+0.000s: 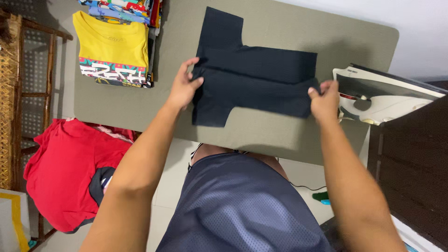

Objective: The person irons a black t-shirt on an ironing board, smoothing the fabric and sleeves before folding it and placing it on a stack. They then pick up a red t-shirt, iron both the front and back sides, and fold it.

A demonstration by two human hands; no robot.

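- The left hand (185,85) rests on the left end of the dark navy shirt (261,79), fingers curled over the folded edge near the neck and sleeve, thumb pressing the cloth; it is closed lightly on the fabric.
- The right hand (324,100) pinches the shirt's opposite end, the hem side, fingers bent around the edge; it too has hold of the cloth.
- The shirt lies between the two hands, its long axis running left to right across the bench (280,32), so each hand sits at one end and neither is nearer than the other.
- One sleeve points away from the person at the upper left, the other toward them below the left hand.
- Just right of the right hand, a white iron (378,95) rests at the bench's end, close to the knuckles.
- Well left of the left hand, a folded yellow shirt (112,49) tops a stack of clothes.
- Lower left, off the bench, a red garment (65,172) lies on a rattan chair (14,93).
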